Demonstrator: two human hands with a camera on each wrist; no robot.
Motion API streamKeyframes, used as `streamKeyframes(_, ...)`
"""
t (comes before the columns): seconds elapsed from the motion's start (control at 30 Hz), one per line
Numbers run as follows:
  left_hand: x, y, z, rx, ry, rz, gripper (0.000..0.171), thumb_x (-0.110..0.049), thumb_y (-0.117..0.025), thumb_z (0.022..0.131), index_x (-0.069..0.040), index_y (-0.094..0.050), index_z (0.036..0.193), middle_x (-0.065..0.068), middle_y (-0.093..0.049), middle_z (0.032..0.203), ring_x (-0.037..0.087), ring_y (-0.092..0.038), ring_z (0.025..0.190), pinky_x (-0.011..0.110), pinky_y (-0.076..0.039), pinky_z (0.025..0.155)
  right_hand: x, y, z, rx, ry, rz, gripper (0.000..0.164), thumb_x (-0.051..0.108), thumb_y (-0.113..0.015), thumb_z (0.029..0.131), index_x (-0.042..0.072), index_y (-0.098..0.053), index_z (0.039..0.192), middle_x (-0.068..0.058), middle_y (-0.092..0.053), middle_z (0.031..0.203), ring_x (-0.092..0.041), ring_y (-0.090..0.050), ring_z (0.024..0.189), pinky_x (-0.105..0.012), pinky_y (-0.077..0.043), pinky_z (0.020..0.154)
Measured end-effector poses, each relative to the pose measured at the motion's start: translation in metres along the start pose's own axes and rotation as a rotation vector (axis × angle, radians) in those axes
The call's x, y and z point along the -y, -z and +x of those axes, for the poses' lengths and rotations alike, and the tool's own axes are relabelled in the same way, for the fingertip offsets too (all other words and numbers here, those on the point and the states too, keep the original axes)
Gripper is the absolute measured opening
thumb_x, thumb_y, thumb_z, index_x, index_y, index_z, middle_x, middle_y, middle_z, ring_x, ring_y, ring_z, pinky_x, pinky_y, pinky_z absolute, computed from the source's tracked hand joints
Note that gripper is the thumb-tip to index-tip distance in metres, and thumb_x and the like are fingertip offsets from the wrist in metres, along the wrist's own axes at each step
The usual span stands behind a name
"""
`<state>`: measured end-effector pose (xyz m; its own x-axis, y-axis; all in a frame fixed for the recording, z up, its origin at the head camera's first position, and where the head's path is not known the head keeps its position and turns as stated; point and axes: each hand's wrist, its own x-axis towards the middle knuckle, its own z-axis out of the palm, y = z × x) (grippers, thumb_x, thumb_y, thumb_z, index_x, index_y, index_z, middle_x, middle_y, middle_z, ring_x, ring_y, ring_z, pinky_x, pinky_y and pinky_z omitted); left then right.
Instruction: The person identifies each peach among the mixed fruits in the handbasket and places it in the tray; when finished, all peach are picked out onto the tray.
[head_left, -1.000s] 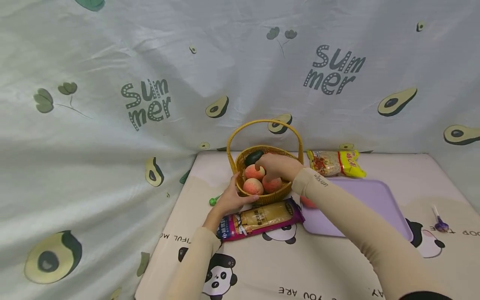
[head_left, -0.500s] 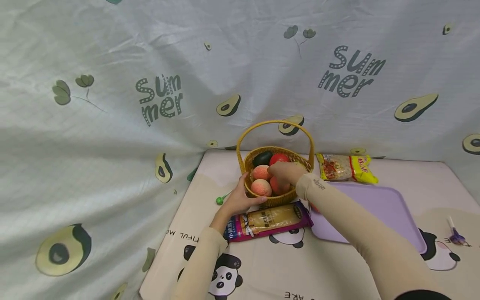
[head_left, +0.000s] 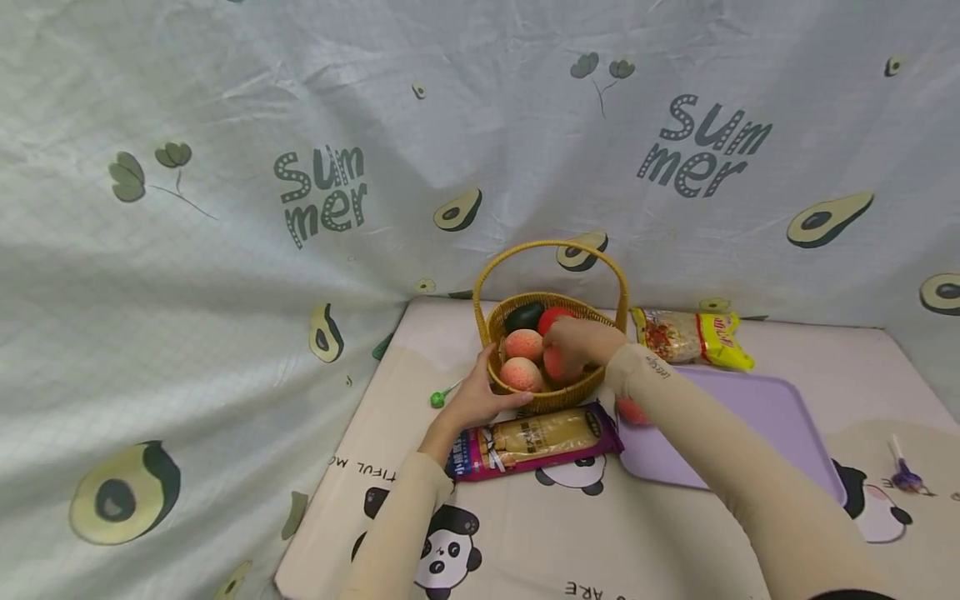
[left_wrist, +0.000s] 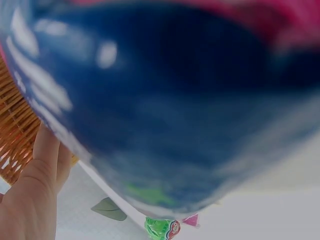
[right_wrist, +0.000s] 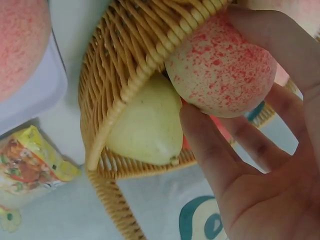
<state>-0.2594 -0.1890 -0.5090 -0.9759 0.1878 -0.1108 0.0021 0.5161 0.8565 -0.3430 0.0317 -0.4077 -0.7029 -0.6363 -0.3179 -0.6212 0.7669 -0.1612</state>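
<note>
The wicker basket (head_left: 555, 402) stands at the back of the table, its handle upright. My left hand (head_left: 476, 402) rests against its left front, fingers along the side and thumb across the front. Inside the basket my right hand (head_left: 588, 343) pinches a speckled pink peach (right_wrist: 220, 70) between thumb and fingers at the right rim. Two other peaches, one (head_left: 522, 344) behind the other (head_left: 521, 375), lie to its left. Behind them are a dark avocado (head_left: 524, 317) and a red round fruit (head_left: 553, 317), partly hidden. A pale green fruit (right_wrist: 147, 122) shows in the right wrist view.
A noodle packet (head_left: 536, 437) lies before the basket. Right of it, a lilac tray (head_left: 757, 417) carries a peach (head_left: 632, 411). A yellow snack bag (head_left: 693, 337) is behind the tray. Lollipops lie at left, a green one (head_left: 437, 400), and right, a purple one (head_left: 906, 477).
The head view has shifted to the right. My right hand has drawn slightly right with the peach, and the red fruit has come into sight. My left hand stays at the basket.
</note>
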Motion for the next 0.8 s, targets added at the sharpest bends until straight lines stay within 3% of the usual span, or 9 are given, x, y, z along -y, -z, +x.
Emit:
streamKeyframes(0.33,-0.002,-0.002,0.000,0.008,0.004,0.003,0.120,-0.058,-0.083,0.082,-0.022,-0.006,0.168,0.018,-0.029,0.169,0.037,-0.034,0.155,0.059,-0.032,0.124,-0.012,0.006,-0.019,-0.133,0.129,0.090,0.053,0.012,-0.086,0.081,0.005,-0.067,0.129,-0.013,-0.071,0.119,-0.028,-0.065,0.105,-0.044,-0.056,0.093)
streamKeyframes(0.57,-0.004,-0.003,0.000,0.004,0.002,0.009,0.120,-0.058,-0.083,0.083,-0.021,-0.006,0.168,0.019,-0.030,0.169,0.038,-0.035,0.154,0.060,-0.033,0.124,-0.020,0.001,-0.039,-0.231,0.137,0.127,0.066,0.018,-0.088,0.082,0.012,-0.062,0.142,-0.023,-0.056,0.135,-0.037,-0.059,0.119,-0.053,-0.055,0.100)
streamKeyframes(0.8,-0.003,-0.002,-0.002,-0.013,0.012,0.022,0.119,-0.059,-0.082,0.082,-0.023,-0.007,0.168,0.018,-0.029,0.169,0.038,-0.034,0.155,0.061,-0.031,0.124,-0.032,0.002,-0.063,-0.297,0.134,0.234,0.065,0.011,-0.088,0.080,0.012,-0.061,0.139,-0.022,-0.052,0.139,-0.038,-0.057,0.121,-0.057,-0.053,0.103)
